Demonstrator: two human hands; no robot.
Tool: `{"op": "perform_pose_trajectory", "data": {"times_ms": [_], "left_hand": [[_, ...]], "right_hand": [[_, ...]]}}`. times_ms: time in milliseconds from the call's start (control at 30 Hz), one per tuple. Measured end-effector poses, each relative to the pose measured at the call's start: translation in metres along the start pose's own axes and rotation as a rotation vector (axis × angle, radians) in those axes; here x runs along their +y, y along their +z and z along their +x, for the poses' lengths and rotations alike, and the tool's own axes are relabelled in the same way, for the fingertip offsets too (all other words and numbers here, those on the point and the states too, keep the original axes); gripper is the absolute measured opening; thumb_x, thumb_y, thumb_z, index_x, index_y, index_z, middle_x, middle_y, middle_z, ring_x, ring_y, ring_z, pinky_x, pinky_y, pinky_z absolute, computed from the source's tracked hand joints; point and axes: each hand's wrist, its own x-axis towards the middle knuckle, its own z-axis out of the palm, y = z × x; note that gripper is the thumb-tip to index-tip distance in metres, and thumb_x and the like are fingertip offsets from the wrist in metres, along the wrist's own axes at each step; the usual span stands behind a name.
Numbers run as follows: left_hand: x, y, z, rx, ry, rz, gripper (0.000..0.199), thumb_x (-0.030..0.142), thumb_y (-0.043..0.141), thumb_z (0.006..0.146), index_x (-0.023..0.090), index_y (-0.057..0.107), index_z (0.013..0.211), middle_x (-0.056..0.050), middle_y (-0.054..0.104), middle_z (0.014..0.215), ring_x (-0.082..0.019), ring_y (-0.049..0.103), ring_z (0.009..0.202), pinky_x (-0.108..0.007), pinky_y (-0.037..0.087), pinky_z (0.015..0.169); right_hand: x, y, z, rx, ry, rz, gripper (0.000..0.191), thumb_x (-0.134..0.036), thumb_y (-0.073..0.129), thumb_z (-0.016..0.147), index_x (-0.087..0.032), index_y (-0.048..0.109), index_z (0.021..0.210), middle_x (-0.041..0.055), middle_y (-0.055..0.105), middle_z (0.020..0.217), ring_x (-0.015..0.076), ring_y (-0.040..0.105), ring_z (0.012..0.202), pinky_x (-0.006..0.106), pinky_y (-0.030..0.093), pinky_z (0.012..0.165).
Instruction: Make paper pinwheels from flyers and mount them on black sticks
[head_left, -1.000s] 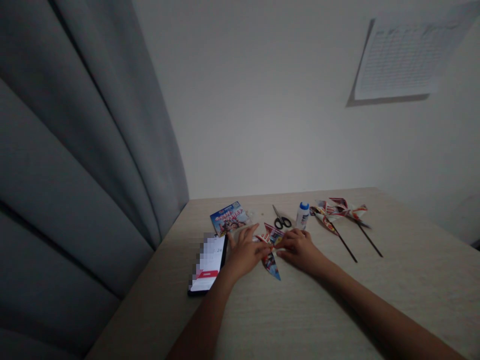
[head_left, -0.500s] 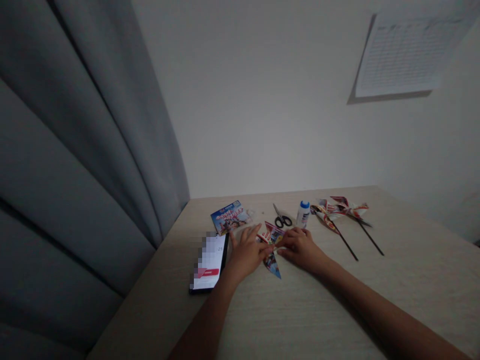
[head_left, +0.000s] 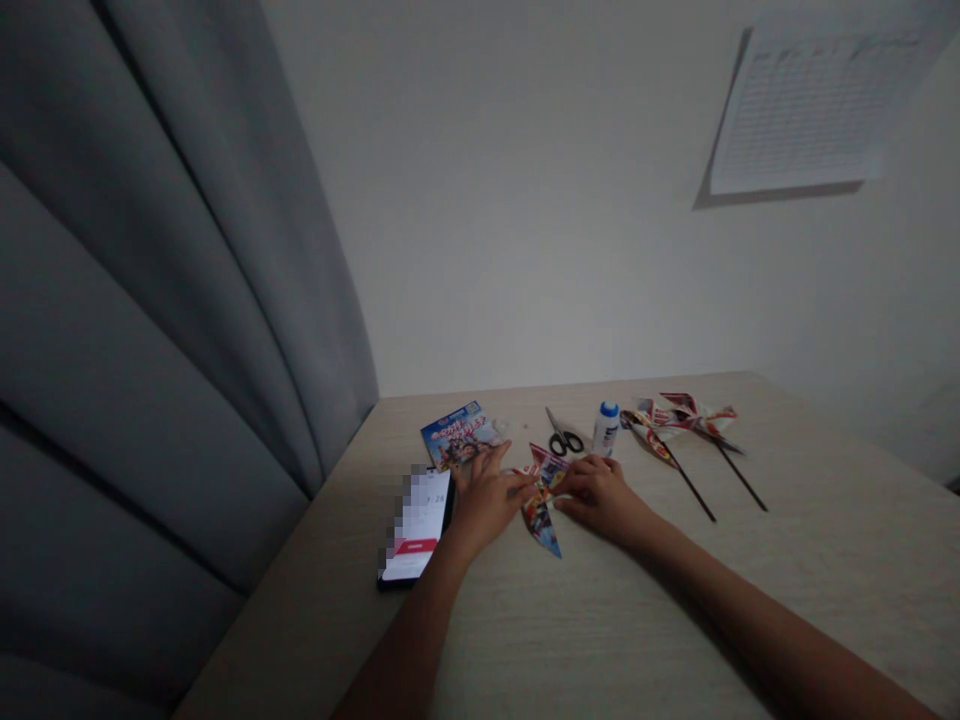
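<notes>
A colourful printed paper pinwheel lies on the table between my hands, its pointed blades folded inward. My right hand is closed, fingertips pinching the pinwheel near its middle from the right. On the other side, my left hand has its fingers spread, with the thumb reaching over the pinwheel's left edge. Whether that thumb presses on the paper I cannot tell. Just behind the right hand stands a white glue bottle with a blue cap. Black-handled scissors rest behind the pinwheel.
Left of my left hand lies a phone with its screen lit. A blue printed leaflet is behind it. Two pinwheels on dark sticks lie to the right. A grey curtain hangs at the table's left edge; a paper sheet is on the wall.
My left hand has shifted slightly left and back, its thumb drawing away from the pinwheel's centre, so more of the middle shows. The right hand stays in place.
</notes>
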Motion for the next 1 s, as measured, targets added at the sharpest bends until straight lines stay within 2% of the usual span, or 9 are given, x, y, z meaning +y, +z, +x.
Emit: {"op": "perform_pose_trajectory", "data": {"times_ms": [167, 433, 500, 667, 800, 900, 1000], "left_hand": [[0.0001, -0.0018, -0.0039, -0.029, 0.012, 0.027, 0.028, 0.056, 0.054, 0.091, 0.05, 0.07, 0.112, 0.006, 0.032, 0.16, -0.038, 0.021, 0.147, -0.076, -0.002, 0.11], [0.0023, -0.0016, -0.0084, 0.016, 0.07, 0.115, 0.028, 0.055, 0.052, 0.092, 0.05, 0.069, 0.114, 0.003, 0.039, 0.157, -0.037, 0.024, 0.147, -0.075, -0.014, 0.108], [0.0027, -0.0011, -0.0085, 0.002, 0.06, 0.107, 0.031, 0.056, 0.05, 0.092, 0.05, 0.068, 0.116, 0.002, 0.039, 0.157, -0.037, 0.025, 0.146, -0.074, -0.011, 0.11], [0.0027, 0.0025, -0.0064, -0.047, 0.005, 0.026, 0.032, 0.054, 0.054, 0.091, 0.048, 0.066, 0.12, -0.001, 0.036, 0.158, -0.035, 0.028, 0.145, -0.075, 0.008, 0.111], [0.0041, 0.0008, -0.0028, 0.007, 0.004, -0.019, 0.032, 0.051, 0.065, 0.084, 0.044, 0.069, 0.115, 0.0, 0.037, 0.156, -0.036, 0.027, 0.145, -0.071, 0.008, 0.114], [0.0036, -0.0034, -0.0021, 0.01, 0.005, -0.041, 0.043, 0.052, 0.072, 0.077, 0.041, 0.066, 0.119, -0.001, 0.042, 0.153, -0.034, 0.029, 0.144, -0.069, 0.009, 0.116], [0.001, -0.0068, -0.0034, -0.035, 0.006, -0.035, 0.056, 0.054, 0.076, 0.072, 0.041, 0.063, 0.125, -0.003, 0.043, 0.152, -0.035, 0.029, 0.144, -0.07, 0.01, 0.115]], "right_hand": [[0.0001, 0.0001, 0.0, 0.001, 0.007, 0.004, 0.023, -0.045, 0.061, 0.091, -0.032, 0.075, 0.104, 0.0048, 0.069, 0.107, 0.0267, 0.052, 0.113, 0.048, 0.03, 0.1], [-0.0019, 0.0014, -0.0011, 0.01, 0.012, 0.0, 0.02, -0.043, 0.063, 0.09, -0.032, 0.075, 0.101, 0.0037, 0.069, 0.106, 0.0262, 0.052, 0.113, 0.047, 0.029, 0.1], [-0.0011, 0.002, -0.001, 0.01, 0.014, -0.001, 0.02, -0.043, 0.063, 0.09, -0.032, 0.075, 0.101, 0.0038, 0.069, 0.106, 0.0264, 0.052, 0.113, 0.047, 0.029, 0.1], [-0.0003, 0.002, -0.0008, -0.003, 0.015, -0.013, 0.021, -0.042, 0.063, 0.09, -0.032, 0.074, 0.104, 0.0042, 0.068, 0.108, 0.026, 0.053, 0.113, 0.049, 0.028, 0.101], [-0.0022, 0.0, -0.0017, -0.006, -0.002, -0.029, 0.019, -0.041, 0.061, 0.091, -0.034, 0.074, 0.104, 0.0038, 0.068, 0.109, 0.0263, 0.053, 0.114, 0.05, 0.027, 0.101], [-0.0047, -0.0027, -0.0028, -0.006, -0.014, -0.047, 0.019, -0.041, 0.061, 0.092, -0.034, 0.073, 0.105, 0.0036, 0.068, 0.11, 0.0271, 0.052, 0.114, 0.052, 0.025, 0.102], [-0.0083, -0.0054, -0.0041, -0.01, -0.025, -0.068, 0.021, -0.041, 0.059, 0.093, -0.034, 0.072, 0.107, 0.004, 0.069, 0.11, 0.0273, 0.054, 0.112, 0.053, 0.025, 0.102]]}}
